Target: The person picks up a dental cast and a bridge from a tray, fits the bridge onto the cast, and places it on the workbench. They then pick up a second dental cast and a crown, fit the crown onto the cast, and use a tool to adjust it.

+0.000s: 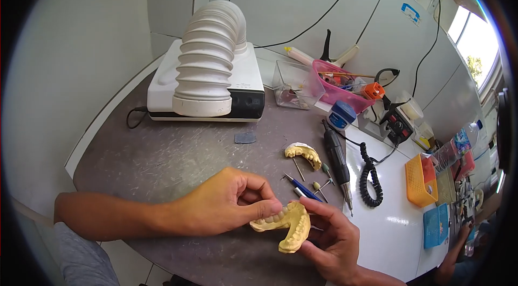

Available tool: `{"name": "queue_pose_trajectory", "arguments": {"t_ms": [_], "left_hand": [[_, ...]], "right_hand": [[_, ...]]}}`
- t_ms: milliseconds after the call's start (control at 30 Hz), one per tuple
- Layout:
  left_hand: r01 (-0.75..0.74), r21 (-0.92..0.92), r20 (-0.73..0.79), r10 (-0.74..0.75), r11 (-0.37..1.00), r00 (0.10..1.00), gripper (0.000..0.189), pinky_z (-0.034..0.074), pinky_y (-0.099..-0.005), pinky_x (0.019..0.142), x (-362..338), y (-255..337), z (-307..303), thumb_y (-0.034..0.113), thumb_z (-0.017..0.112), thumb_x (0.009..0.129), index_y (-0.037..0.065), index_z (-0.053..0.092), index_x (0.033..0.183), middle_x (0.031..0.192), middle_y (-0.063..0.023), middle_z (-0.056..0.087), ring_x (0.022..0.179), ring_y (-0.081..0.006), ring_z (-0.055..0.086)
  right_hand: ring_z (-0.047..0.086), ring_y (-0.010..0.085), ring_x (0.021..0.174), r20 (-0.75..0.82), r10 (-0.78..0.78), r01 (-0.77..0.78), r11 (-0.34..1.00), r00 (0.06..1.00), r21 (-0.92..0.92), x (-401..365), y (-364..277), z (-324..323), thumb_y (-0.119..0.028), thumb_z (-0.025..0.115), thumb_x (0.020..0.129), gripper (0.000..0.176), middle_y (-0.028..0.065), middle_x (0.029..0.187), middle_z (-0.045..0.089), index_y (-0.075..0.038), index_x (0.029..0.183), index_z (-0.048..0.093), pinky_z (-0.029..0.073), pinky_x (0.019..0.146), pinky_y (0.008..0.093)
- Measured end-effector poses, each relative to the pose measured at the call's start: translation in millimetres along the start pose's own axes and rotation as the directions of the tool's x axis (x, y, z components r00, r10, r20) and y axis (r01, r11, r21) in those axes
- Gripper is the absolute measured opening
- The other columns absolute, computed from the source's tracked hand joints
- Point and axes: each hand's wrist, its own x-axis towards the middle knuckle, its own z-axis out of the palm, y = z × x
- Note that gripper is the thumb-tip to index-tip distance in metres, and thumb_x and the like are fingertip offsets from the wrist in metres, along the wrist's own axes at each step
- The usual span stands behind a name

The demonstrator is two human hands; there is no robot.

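A yellow plaster dental cast (pixel 297 229), shaped like a horseshoe, is held over the front of the table. My right hand (pixel 335 240) grips its right side, fingers behind and thumb at the lower edge. My left hand (pixel 229 205) is closed with the thumb pressed on a row of paler, tooth-coloured teeth (pixel 272 219) along the left arm of the cast; its fingertips are partly hidden. Just beyond the hands lie a blue pen-like tool (pixel 303 188), several small rotary burs (pixel 317 185) and a second, smaller cast piece (pixel 303 152) with a white edge.
A white dust extractor (pixel 162 92) with a ribbed hose (pixel 205 65) stands at the back. A black handpiece (pixel 336 151) with coiled cord (pixel 368 178) lies right, near a blue jar (pixel 341 115) and pink basket (pixel 340 92). Orange (pixel 420 183) and blue baskets (pixel 435 226) stand farther right; another person's arm (pixel 456 248) shows there.
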Motion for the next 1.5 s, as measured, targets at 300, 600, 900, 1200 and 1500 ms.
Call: {"name": "queue_pose_trajectory", "arguments": {"t_ms": [300, 600, 900, 1200, 1500], "left_hand": [[-0.230, 0.140, -0.107, 0.245, 0.963, 0.964, 0.032, 0.054, -0.0271, 0.095, -5, 5, 8, 0.010, 0.077, 0.085, 0.000, 0.066, 0.113, 0.107, -0.0088, 0.070, 0.102, -0.0144, 0.067], [-0.317, 0.495, -0.039, 0.386, 0.809, 0.922, 0.030, 0.059, -0.0271, 0.083, -6, 2, 7, 0.009, 0.079, 0.081, 0.003, 0.070, 0.109, 0.108, -0.0090, 0.070, 0.096, -0.0169, 0.070], [-0.381, 0.500, -0.021, 0.451, 0.778, 0.892, 0.030, 0.060, -0.0254, 0.078, -7, 2, 6, 0.009, 0.081, 0.078, 0.005, 0.071, 0.106, 0.107, -0.0080, 0.069, 0.092, -0.0154, 0.070], [-0.382, 0.501, -0.025, 0.454, 0.777, 0.891, 0.029, 0.060, -0.0257, 0.077, -8, 2, 7, 0.009, 0.082, 0.078, 0.004, 0.071, 0.105, 0.107, -0.0079, 0.069, 0.092, -0.0150, 0.070], [-0.393, 0.489, -0.032, 0.465, 0.779, 0.885, 0.028, 0.060, -0.0268, 0.080, -6, 1, 7, 0.007, 0.081, 0.079, 0.003, 0.070, 0.104, 0.108, -0.0089, 0.069, 0.095, -0.0167, 0.070]], "right_hand": [[0.057, 0.0223, 0.120, 0.009, 0.097, -0.097, 0.982, 0.995, 0.161, 0, 6, -11, 0.004, 0.068, 0.088, 0.049, 0.0149, 0.131, 0.054, 0.002, 0.131, 0.046, 0.048, 0.104, 0.0353], [0.059, 0.0207, 0.117, 0.025, 0.100, -0.103, 0.973, 0.995, 0.205, 0, 7, -14, 0.002, 0.069, 0.088, 0.045, 0.0138, 0.127, 0.058, 0.001, 0.128, 0.048, 0.048, 0.102, 0.0329], [0.059, 0.0163, 0.110, 0.039, 0.073, -0.079, 0.978, 0.997, 0.190, 1, 6, -14, -0.008, 0.071, 0.090, 0.042, 0.0107, 0.122, 0.060, 0.002, 0.126, 0.052, 0.047, 0.097, 0.0294], [0.059, 0.0173, 0.112, 0.044, 0.075, -0.083, 0.977, 0.996, 0.197, 1, 4, -15, -0.007, 0.071, 0.090, 0.042, 0.0115, 0.124, 0.060, 0.002, 0.127, 0.052, 0.046, 0.098, 0.0308], [0.061, 0.0215, 0.112, 0.032, 0.061, -0.063, 0.995, 0.998, 0.079, 0, 11, -18, -0.001, 0.074, 0.085, 0.052, 0.0152, 0.125, 0.059, 0.003, 0.129, 0.048, 0.050, 0.098, 0.0346]]}}
